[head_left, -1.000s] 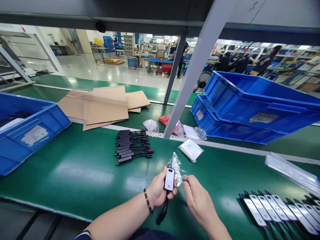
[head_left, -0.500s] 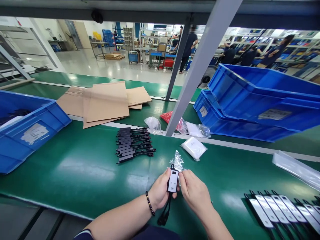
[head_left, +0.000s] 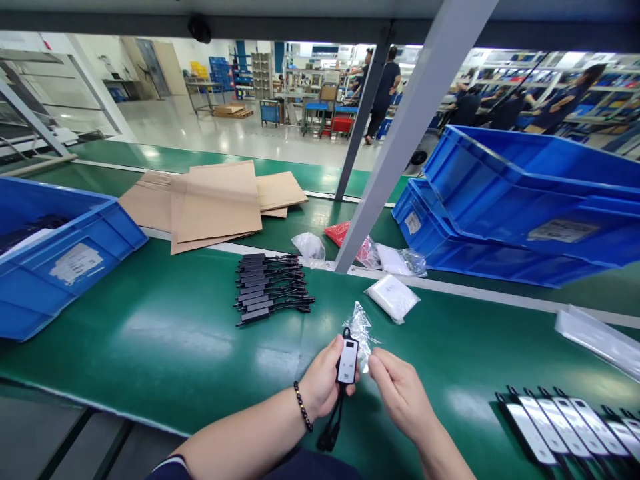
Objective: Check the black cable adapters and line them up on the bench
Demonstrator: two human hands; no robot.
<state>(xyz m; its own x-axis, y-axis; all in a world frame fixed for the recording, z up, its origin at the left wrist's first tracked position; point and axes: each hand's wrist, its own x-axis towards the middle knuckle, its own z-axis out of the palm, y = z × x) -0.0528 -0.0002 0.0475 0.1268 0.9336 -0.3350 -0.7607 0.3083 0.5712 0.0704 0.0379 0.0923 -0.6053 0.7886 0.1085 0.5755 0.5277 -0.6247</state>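
My left hand (head_left: 324, 379) is closed around a small black device with a pale front panel (head_left: 347, 363), a dark window and a loop at its top. Its black cable (head_left: 331, 430) hangs down below the hand. Just right of the device, my right hand (head_left: 400, 390) is closed, thumb against the bent index finger; whatever it may pinch is too small to make out. Behind the device lies a crumpled heap of shiny clear film (head_left: 359, 323), close to my right fingertips. Similar pale-fronted devices (head_left: 555, 423) lie in a row at the lower right.
Several black modules with short cables (head_left: 257, 293) are lined up on the green bench (head_left: 165, 347). A white packet (head_left: 393, 298) and plastic bags (head_left: 309, 247) lie near the slanted post (head_left: 387, 147). Blue bins (head_left: 500, 200) flank cardboard sheets (head_left: 217, 203). People (head_left: 384, 93) stand beyond.
My right hand has drawn away from the device's side, slightly right and down. My left hand keeps hold of the device. The whole view has shifted a little.
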